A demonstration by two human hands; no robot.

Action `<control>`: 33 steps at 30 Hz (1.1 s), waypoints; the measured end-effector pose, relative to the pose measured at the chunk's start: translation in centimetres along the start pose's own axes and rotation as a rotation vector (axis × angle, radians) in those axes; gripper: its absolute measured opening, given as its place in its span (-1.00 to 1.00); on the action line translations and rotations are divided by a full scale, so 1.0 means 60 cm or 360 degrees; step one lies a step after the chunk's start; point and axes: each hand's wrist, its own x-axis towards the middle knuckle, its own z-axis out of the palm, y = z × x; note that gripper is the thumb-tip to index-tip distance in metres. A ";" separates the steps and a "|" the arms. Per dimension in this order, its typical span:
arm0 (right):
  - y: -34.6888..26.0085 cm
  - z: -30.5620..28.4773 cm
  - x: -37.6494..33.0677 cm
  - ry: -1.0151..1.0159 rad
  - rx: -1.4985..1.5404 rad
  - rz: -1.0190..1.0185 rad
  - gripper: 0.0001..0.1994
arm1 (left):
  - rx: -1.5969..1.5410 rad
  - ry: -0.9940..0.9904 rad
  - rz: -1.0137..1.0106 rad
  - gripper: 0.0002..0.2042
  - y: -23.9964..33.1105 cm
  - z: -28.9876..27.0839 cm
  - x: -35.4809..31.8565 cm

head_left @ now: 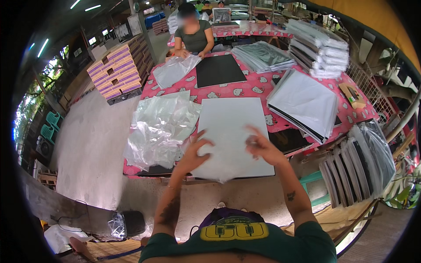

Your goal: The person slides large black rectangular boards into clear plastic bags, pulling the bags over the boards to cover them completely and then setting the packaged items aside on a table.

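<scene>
A large white sheet in a clear plastic sleeve (234, 131) lies on the table in front of me. My left hand (196, 153) grips the near left part of the plastic, fingers curled on it. My right hand (259, 144) pinches the plastic at the near right, slightly blurred. A loose flap of clear film hangs off the table edge between my hands. A heap of crumpled clear plastic bags (160, 127) lies just left of the sheet.
The table has a pink patterned cloth (245, 90). A black board (218, 70) lies farther back, where a person (193, 35) handles plastic. Stacks of bagged sheets (302, 105) sit right, more stand upright (359, 166) beside the table. Striped boxes (116, 70) are stacked left.
</scene>
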 end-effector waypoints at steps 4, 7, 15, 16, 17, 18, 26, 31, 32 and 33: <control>-0.043 0.032 0.017 -0.0445 -0.1585 -0.0359 -0.81 | -0.0469 -0.0424 -0.0326 -0.69 0.137 -0.011 0.100; -0.033 -0.056 0.003 0.0275 -0.2398 0.0584 -0.73 | -0.1102 -0.0334 -0.0584 -0.76 0.167 -0.078 0.087; -0.116 -0.109 -0.034 0.1420 -0.2256 -0.0100 -0.39 | 0.0904 0.0494 -0.0473 -0.60 0.082 -0.125 0.072; -0.130 -0.093 -0.047 0.1573 -0.2076 -0.0291 -0.33 | 0.0835 0.0745 -0.0129 -0.53 0.107 -0.113 0.062; -0.109 -0.095 -0.058 0.1353 -0.2274 -0.0071 -0.32 | 0.0755 0.0991 0.0216 -0.46 0.117 -0.104 0.057; -0.083 -0.098 -0.072 0.1124 -0.2456 0.0134 -0.30 | 0.1032 0.0634 0.0210 -0.26 0.088 -0.113 0.046; -0.017 -0.090 -0.143 -0.0148 -0.2310 0.0899 -0.54 | 0.1277 -0.0119 -0.0288 -0.76 -0.016 -0.142 -0.088; 0.036 -0.114 -0.169 0.0250 -0.0020 0.0099 -0.66 | -0.1895 0.0292 -0.0244 -0.83 0.046 -0.219 -0.060; 0.046 -0.118 -0.170 0.0314 0.0429 0.0081 -0.68 | -0.1816 0.0481 -0.0481 -0.81 0.070 -0.213 -0.053; 0.055 -0.120 -0.167 0.0359 0.0890 0.0052 -0.69 | -0.1917 0.0594 -0.0486 -0.81 0.064 -0.213 -0.053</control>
